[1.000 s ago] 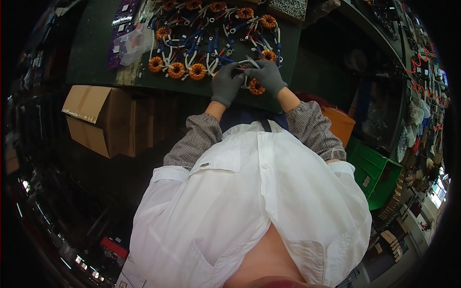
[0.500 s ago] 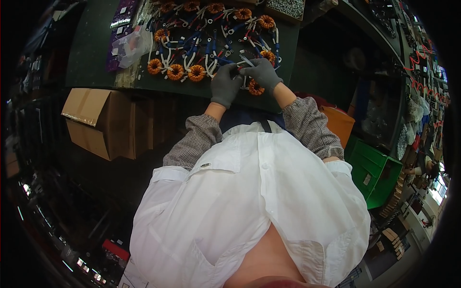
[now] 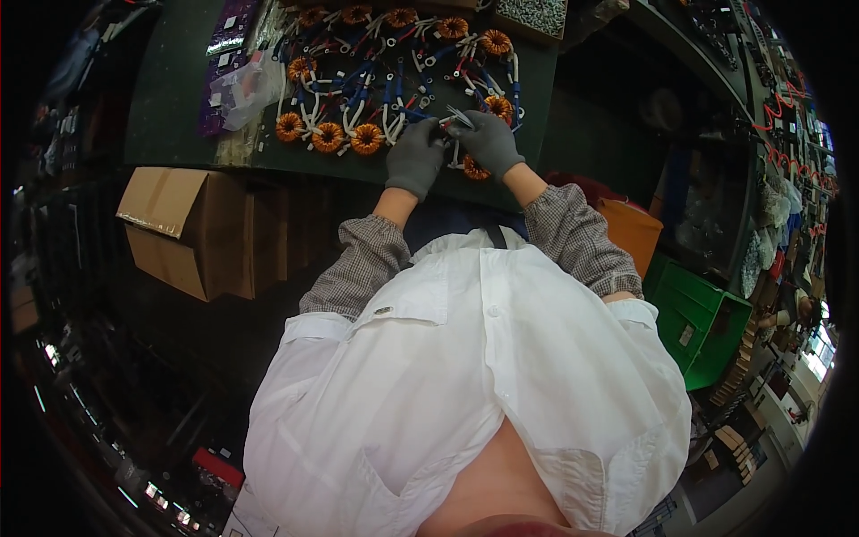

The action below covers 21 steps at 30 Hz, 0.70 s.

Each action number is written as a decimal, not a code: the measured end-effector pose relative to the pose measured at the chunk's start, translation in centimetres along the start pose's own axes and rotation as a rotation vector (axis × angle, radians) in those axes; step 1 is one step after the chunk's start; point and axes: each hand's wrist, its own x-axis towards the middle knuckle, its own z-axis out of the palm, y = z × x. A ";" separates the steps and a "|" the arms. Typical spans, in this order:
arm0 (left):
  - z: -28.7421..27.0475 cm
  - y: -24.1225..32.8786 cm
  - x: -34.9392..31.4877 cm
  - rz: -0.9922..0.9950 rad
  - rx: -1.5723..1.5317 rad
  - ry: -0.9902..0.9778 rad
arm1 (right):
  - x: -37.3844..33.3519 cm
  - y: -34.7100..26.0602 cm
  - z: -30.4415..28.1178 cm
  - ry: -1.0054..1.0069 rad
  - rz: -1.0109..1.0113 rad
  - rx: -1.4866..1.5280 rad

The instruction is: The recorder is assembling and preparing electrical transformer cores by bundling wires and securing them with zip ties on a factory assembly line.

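My left hand [image 3: 416, 159], in a grey glove, is closed, its fingertips pinching a wire lead near the table's front edge. Close beside it, my right hand [image 3: 489, 143], gloved too, is closed round slim pale strips [image 3: 459, 117] that stick up past its fingers; their kind is too small to tell. The fingertips of both hands nearly meet. Just below the right hand lies a copper-wound ring coil [image 3: 475, 167] with white leads. Another ring coil [image 3: 497, 108] sits beyond that hand. Blue-sleeved leads [image 3: 415, 115] with metal ring lugs run beside my left fingers.
More ring coils [image 3: 366, 139] with leads lie in rows over the dark table [image 3: 192, 148]. A tray of small metal parts [image 3: 531, 14] stands at the far right. Purple circuit boards [image 3: 215, 94] and clear plastic [image 3: 249, 94] lie left. Cardboard boxes [image 3: 179, 233] and a green crate [image 3: 693, 322] flank me.
My left hand has shifted slightly left and toward me. The pale strips in my right hand have tilted and look more fanned out.
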 end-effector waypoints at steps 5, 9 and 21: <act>-2.4 1.6 2.1 -0.220 0.214 -0.357 | -0.7 -0.5 0.6 0.131 -0.064 -0.081; -3.3 0.4 1.4 -0.073 -0.078 -0.462 | 0.2 0.7 1.3 0.005 0.080 0.243; -2.6 -0.2 1.0 -0.206 -0.547 -0.429 | 1.3 1.7 0.0 -0.146 0.206 0.699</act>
